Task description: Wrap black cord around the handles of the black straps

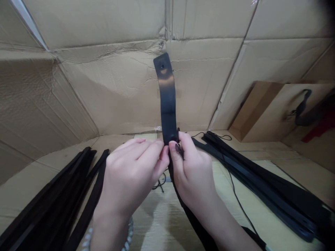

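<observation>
1. Wrist band (128, 235), pale and beaded or coiled; worn at the left wrist, by the bottom edge of view.
2. Black band (192, 216), narrow, soft-looking; running from the fingers down past the right wrist.
3. Left hand (136, 167), back upward; fingers curled inward, thumb and index closed in a pinch at the lower edge of the black strip (168, 101).
4. Right hand (193, 167), facing the left; thumb pressed to the base of the same strip, index bent close behind, no wide gap between. Small dark part at the thumb, too blurred to identify.
5. Same strip, location: upright between both hands, slightly curved, smooth with a dull shine; upper end free, bearing a small dark hole or stud.
6. Tabletop (154, 233), pale; below the hands.
7. Black pieces (60, 195), long, bundled; lying at left.
8. Dark cord (158, 185), looped; lying beyond the left hand.
9. Black lengths (256, 177), stacked at right, with thin cord (234, 188) trailing across.
10. Brown carton or bag (256, 108), at far right; dark strap (303, 108) and red item (320, 125) beside, blurred.
11. Cardboard wall (123, 87), creased and taped; behind everything.
</observation>
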A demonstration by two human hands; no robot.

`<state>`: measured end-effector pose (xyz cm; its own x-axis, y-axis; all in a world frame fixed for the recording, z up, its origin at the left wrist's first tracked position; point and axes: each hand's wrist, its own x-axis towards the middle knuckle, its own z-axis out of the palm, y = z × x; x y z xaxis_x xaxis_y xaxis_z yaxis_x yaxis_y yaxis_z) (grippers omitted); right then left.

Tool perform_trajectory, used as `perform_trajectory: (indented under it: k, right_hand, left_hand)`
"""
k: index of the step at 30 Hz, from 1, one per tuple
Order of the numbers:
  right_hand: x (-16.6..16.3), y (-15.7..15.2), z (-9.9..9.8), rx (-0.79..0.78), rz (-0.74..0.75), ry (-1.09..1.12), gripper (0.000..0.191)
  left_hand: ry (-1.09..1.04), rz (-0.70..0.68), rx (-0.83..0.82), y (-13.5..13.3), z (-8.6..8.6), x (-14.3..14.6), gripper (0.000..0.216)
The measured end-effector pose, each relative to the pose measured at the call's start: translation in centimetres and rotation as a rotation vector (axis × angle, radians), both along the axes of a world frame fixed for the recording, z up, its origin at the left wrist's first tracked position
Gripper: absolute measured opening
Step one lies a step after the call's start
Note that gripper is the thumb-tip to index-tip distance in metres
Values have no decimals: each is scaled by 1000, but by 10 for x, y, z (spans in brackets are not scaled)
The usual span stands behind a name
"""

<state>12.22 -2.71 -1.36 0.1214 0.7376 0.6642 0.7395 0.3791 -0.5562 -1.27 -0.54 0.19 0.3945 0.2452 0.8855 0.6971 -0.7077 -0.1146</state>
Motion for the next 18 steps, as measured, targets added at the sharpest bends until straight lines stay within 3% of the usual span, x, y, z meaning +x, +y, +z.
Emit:
perform_trajectory:
  k: [11, 18]
  right_hand:
    - [4, -1, 2, 10, 96, 136, 16]
    - [9, 1, 3, -40, 229, 361, 25]
  left_hand:
    - [-25, 22, 5, 7, -4, 6, 23]
    - [-94, -10, -6, 10, -2, 11, 10]
